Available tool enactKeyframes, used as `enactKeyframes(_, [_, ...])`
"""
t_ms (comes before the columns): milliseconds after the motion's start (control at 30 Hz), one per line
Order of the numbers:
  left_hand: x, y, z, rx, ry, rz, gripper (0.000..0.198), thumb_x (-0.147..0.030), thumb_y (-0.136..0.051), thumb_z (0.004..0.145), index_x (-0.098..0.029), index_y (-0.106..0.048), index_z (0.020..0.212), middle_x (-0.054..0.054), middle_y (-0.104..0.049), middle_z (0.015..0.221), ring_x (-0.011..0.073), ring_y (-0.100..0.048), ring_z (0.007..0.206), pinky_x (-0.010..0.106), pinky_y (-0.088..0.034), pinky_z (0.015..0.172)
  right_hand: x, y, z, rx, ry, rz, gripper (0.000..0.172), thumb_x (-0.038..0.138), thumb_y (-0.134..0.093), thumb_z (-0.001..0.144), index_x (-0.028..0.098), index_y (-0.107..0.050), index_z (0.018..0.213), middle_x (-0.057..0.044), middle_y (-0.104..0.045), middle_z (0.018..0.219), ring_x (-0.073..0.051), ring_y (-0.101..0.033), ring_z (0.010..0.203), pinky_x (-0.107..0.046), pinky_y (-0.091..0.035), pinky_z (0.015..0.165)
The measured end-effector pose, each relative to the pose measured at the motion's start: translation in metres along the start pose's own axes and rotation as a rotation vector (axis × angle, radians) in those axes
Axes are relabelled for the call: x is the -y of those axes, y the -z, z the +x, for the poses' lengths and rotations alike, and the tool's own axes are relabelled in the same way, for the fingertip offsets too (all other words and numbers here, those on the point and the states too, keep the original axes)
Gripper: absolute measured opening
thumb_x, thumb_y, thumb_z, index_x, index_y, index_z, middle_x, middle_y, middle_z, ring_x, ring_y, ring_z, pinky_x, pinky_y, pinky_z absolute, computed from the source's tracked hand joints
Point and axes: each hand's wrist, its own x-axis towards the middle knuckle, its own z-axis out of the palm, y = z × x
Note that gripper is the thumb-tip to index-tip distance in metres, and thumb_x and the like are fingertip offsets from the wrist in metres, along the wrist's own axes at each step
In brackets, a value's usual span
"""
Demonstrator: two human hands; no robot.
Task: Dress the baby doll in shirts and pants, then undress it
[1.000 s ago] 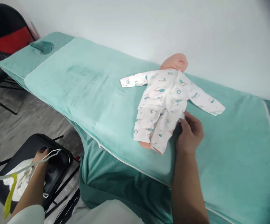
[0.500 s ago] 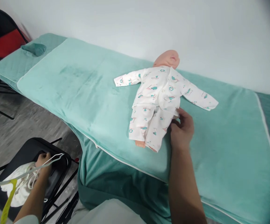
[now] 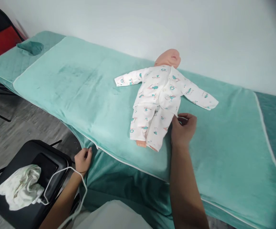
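A baby doll (image 3: 168, 58) lies on its back on the green-covered bed, arms spread. It wears a white printed shirt (image 3: 163, 84) and matching trousers (image 3: 141, 122); its feet show at the cuffs. My right hand (image 3: 184, 129) is at the doll's hip, thumb and fingers pinched on the lower corner of the shirt's hem. By the near edge of the bed, my left hand (image 3: 82, 160) is closed with curled fingers; whatever it holds, if anything, is hidden. A white cable (image 3: 81, 181) loops across the left forearm.
A black folding chair (image 3: 29, 148) at lower left carries a crumpled white cloth (image 3: 23, 187) and a flat black device (image 3: 46, 167). The green bed cover (image 3: 80, 86) runs along a white wall (image 3: 128, 25). Another chair with a red back (image 3: 3, 40) stands at the far left.
My left hand has moved right, from over the chair to the bed's edge, and the cable has swung with it. My right hand stays by the shirt hem, fingers slightly shifted.
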Motion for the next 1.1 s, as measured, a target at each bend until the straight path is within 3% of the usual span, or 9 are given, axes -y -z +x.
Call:
enactKeyframes(167, [-0.068,-0.001,0.016,-0.114,-0.473,-0.122,0.028,-0.023,-0.061,0.097,-0.021,-0.053,0.07,-0.005,-0.051,0.056,0.0101,-0.049,0.051,0.024,-0.037,0.055,0.005,-0.002,0.003,0.012,0.001,-0.09,0.019,0.031,-0.066,0.074,0.023,-0.055,0.086,0.004,-0.054,0.078,-0.014,-0.05,0.071,-0.031,-0.043,0.07])
enactKeyframes(300, [-0.129,-0.014,0.024,-0.108,-0.677,-0.237,0.007,-0.023,-0.066,0.096,-0.02,-0.06,0.095,0.002,-0.068,0.079,0.0156,-0.065,0.074,0.027,-0.051,0.068,0.004,0.0,0.001,0.014,0.046,-0.107,0.013,0.024,-0.061,0.07,0.023,-0.053,0.08,0.005,-0.049,0.073,-0.013,-0.045,0.068,-0.03,-0.039,0.068])
enactKeyframes(467, [-0.177,-0.036,0.031,-0.016,-0.747,-0.269,0.043,-0.042,-0.07,0.096,-0.02,-0.059,0.131,0.013,-0.07,0.115,0.0252,-0.068,0.107,0.039,-0.059,0.089,0.001,0.007,-0.007,0.032,0.065,-0.123,0.018,0.019,-0.06,0.067,0.022,-0.055,0.084,0.005,-0.052,0.078,-0.013,-0.047,0.067,-0.03,-0.041,0.069])
enactKeyframes(567, [-0.19,-0.049,0.035,-0.012,-0.727,-0.267,0.052,-0.046,-0.072,0.094,-0.023,-0.057,0.138,0.014,-0.066,0.121,0.0269,-0.067,0.111,0.041,-0.057,0.089,0.0,0.014,-0.025,0.029,0.056,-0.095,0.024,0.019,-0.061,0.073,0.021,-0.058,0.097,0.003,-0.057,0.085,-0.013,-0.053,0.07,-0.03,-0.045,0.071])
enactKeyframes(633, [-0.195,-0.055,0.037,-0.007,-0.718,-0.239,0.052,-0.046,-0.072,0.094,-0.025,-0.059,0.139,0.015,-0.064,0.124,0.0277,-0.066,0.112,0.041,-0.054,0.088,-0.001,0.022,-0.046,0.045,0.084,-0.021,0.025,0.024,-0.063,0.08,0.022,-0.059,0.105,-0.001,-0.062,0.098,-0.015,-0.061,0.082,-0.031,-0.049,0.074])
enactKeyframes(733, [-0.2,-0.06,0.039,-0.043,-0.726,-0.206,0.044,-0.041,-0.072,0.095,-0.025,-0.062,0.136,0.013,-0.064,0.119,0.0266,-0.066,0.11,0.041,-0.051,0.087,0.001,0.036,-0.087,0.108,0.299,0.048,0.022,0.028,-0.065,0.088,0.024,-0.06,0.109,-0.007,-0.064,0.119,-0.023,-0.066,0.11,-0.04,-0.055,0.087])
enactKeyframes(867, [-0.199,-0.056,0.045,-0.144,-0.729,-0.312,0.033,-0.032,-0.072,0.095,-0.026,-0.066,0.127,0.007,-0.063,0.104,0.0196,-0.066,0.096,0.035,-0.054,0.083,0.012,0.041,-0.134,0.248,0.618,-0.048,0.035,0.019,-0.068,0.089,0.031,-0.06,0.121,-0.009,-0.066,0.122,-0.03,-0.065,0.12,-0.055,-0.056,0.099])
enactKeyframes(967, [-0.197,-0.049,0.052,-0.102,-0.725,-0.408,0.031,-0.029,-0.072,0.095,-0.025,-0.066,0.125,0.005,-0.061,0.104,0.0162,-0.065,0.093,0.031,-0.058,0.081,0.025,0.029,-0.147,0.297,0.706,-0.152,0.048,0.015,-0.068,0.089,0.034,-0.056,0.131,-0.01,-0.065,0.131,-0.032,-0.061,0.129,-0.06,-0.053,0.106])
enactKeyframes(1100, [-0.198,-0.04,0.056,-0.041,-0.739,-0.483,0.028,-0.027,-0.072,0.096,-0.023,-0.065,0.123,0.005,-0.061,0.106,0.0145,-0.067,0.096,0.028,-0.06,0.082,0.036,0.008,-0.138,0.259,0.689,-0.26,0.039,0.014,-0.069,0.089,0.032,-0.062,0.123,-0.011,-0.061,0.142,-0.036,-0.053,0.139,-0.064,-0.044,0.114])
